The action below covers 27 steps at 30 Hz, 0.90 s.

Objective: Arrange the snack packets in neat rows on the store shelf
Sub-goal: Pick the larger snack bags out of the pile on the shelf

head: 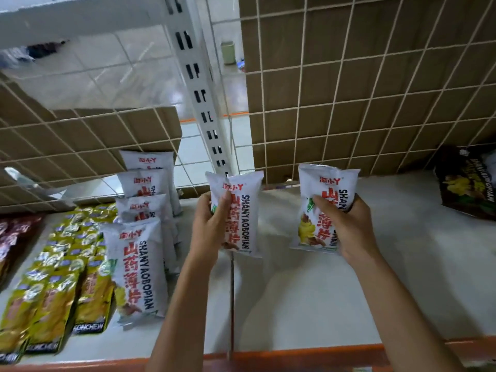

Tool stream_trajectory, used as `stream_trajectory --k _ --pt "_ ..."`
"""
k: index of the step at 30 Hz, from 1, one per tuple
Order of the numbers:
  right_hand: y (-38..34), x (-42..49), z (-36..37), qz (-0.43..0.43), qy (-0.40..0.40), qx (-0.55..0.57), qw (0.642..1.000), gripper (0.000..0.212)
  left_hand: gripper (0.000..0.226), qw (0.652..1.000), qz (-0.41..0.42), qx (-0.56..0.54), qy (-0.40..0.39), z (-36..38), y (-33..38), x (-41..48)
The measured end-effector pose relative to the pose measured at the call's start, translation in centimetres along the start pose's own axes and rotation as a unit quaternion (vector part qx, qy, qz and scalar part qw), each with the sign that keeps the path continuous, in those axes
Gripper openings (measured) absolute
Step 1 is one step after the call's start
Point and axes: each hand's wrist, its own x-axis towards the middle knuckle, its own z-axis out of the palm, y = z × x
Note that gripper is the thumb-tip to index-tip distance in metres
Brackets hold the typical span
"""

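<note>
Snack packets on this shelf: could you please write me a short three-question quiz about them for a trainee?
1. True or false: the left hand holds a white packet, while the right hand holds nothing.
2. How many white packets stand in the row left of the hands? A two, B four, C seven.
3. What colour are the flat packets left of that row?
Key: 1 false, the right hand grips a second white packet; 2 B; 3 yellow.
</note>
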Motion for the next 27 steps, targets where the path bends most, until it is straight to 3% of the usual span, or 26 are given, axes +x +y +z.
stream_trajectory --k 5,9,11,15,23,27 --pt "0.7 -0.7 2.6 -0.003 -0.040 -0.019 0.999 0.023 0.035 0.990 0.048 -0.063 0.115 -0.1 -0.1 1.2" --pt "1.3 -1.5 4.2 -0.012 -0.047 -0.034 0.998 0.020 0.049 0.976 0.071 -0.020 0.205 0.1 -0.8 2.9" --pt "1.6 -1.9 4.8 -0.017 -0.044 -0.040 0.998 0.019 0.044 0.968 0.079 0.016 0.239 -0.2 -1.4 3.9" --pt "2.3 -2.7 6.3 -0.044 -0.031 -0.074 0.996 0.021 0.026 0.957 0.142 0.072 0.242 -0.2 -1.1 4.8" --pt "3.0 -3.8 10.3 -0.086 -0.018 -0.102 0.991 0.037 0.036 0.960 0.176 0.090 0.197 -0.8 -1.3 5.4" --pt "2.2 -3.8 11.2 -0.131 -0.002 -0.130 0.983 0.032 0.037 0.956 0.196 0.117 0.184 -1.2 -1.3 4.4"
